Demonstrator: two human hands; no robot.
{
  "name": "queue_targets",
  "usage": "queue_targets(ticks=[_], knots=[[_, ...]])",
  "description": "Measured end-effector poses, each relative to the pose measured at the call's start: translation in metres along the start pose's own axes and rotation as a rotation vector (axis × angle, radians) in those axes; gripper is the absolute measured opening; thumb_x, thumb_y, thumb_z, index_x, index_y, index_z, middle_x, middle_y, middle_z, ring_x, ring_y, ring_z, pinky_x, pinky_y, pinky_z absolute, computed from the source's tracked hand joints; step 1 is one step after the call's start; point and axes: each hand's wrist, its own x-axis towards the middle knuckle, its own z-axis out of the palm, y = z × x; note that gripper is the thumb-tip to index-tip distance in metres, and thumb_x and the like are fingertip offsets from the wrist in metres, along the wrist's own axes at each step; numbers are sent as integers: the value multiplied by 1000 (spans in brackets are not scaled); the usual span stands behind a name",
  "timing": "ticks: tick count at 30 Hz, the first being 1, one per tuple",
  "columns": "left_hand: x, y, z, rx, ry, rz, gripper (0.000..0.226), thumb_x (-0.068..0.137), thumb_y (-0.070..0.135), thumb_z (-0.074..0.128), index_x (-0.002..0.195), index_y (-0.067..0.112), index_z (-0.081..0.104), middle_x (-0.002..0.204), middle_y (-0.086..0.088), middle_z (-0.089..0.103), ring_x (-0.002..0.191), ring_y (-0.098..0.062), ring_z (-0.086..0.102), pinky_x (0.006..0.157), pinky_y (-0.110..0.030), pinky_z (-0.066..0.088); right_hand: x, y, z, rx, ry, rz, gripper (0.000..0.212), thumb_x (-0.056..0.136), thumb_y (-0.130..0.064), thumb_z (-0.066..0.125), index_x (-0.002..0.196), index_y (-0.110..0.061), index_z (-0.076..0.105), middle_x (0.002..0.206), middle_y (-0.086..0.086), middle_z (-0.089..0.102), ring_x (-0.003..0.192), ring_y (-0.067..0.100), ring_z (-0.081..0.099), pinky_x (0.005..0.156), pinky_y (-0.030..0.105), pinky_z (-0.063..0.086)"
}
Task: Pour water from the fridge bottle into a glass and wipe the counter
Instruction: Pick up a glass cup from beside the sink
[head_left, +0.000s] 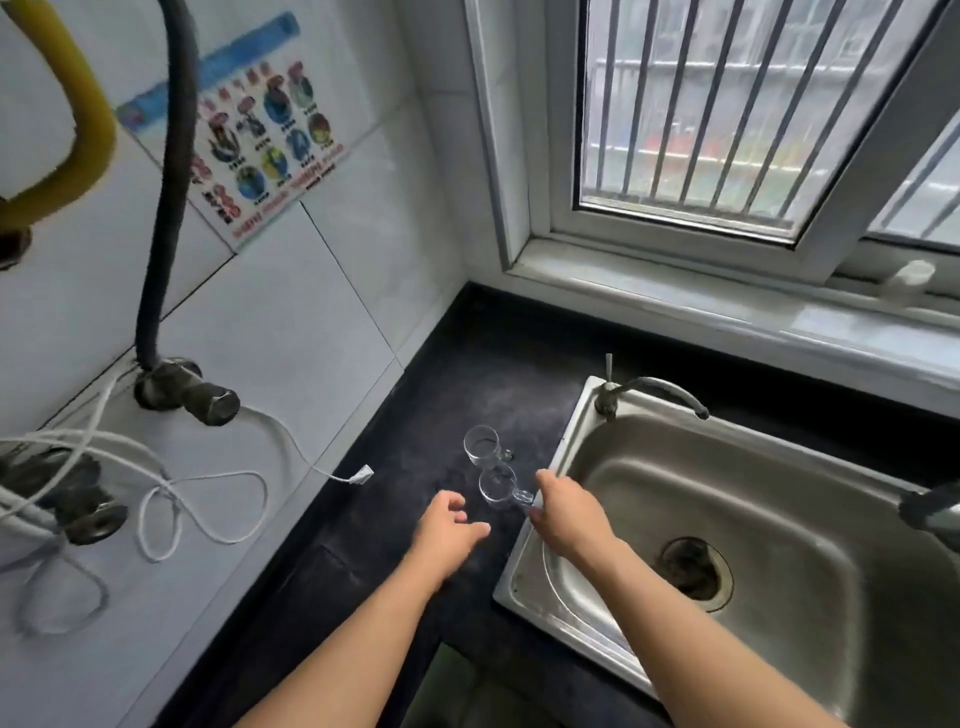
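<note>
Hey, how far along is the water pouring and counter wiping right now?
Early. Two clear glasses, the near glass and the far glass, stand on the dark counter beside the sink. The right hand is at the near glass's handle; the left hand hovers open. No bottle or cloth is visible, so pouring and wiping remain.

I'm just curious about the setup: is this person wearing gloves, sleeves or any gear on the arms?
No. Both forearms are bare as far as the picture shows, with no sleeves in view. The left hand and right hand have no gloves, and no rings, watch, bands or cables are visible.
</note>
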Motion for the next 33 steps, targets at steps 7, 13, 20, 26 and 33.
queue_targets(ticks=[7, 13, 20, 26, 33], knots=[[33, 7, 24, -268, -16, -119, 57, 85, -2, 68, 137, 12, 49, 136, -11, 58, 105, -18, 61, 81, -30, 52, 27, 12, 20, 4, -29, -9, 19, 93, -38, 56, 101, -21, 57, 105, 6, 67, 101, 32, 63, 76, 36, 48], [35, 17, 28, -393, -51, -153, 53, 85, -14, 55, 132, 12, 51, 109, -3, 65, 75, -10, 57, 60, -24, 44, 31, 7, 27, 76, 26, -100, 20, 97, -34, 52, 88, -17, 54, 89, 7, 63, 86, 35, 61, 64, 35, 35], [25, 5, 18, -582, -52, -203, 49, 86, -10, 56, 126, 19, 55, 112, -5, 61, 93, -16, 62, 77, -31, 54, 19, -2, 30, 221, 49, -129, 22, 92, -29, 60, 80, -10, 62, 75, 6, 67, 74, 26, 61, 67, 37, 48], [-4, -22, -1, -733, -12, -182, 46, 86, -10, 59, 122, 19, 57, 118, -7, 63, 106, -25, 65, 82, -36, 52, 2, -24, 39, 218, 16, -210, 22, 91, -31, 60, 81, -12, 62, 76, 2, 68, 73, 21, 61, 66, 37, 50], [-63, -72, -43, -838, 123, -163, 45, 87, -10, 64, 124, 15, 56, 114, -9, 64, 95, -21, 65, 77, -33, 52, -30, -78, 58, 209, -108, -406, 22, 90, -30, 60, 73, -17, 57, 68, -5, 59, 68, 16, 57, 61, 33, 39]])
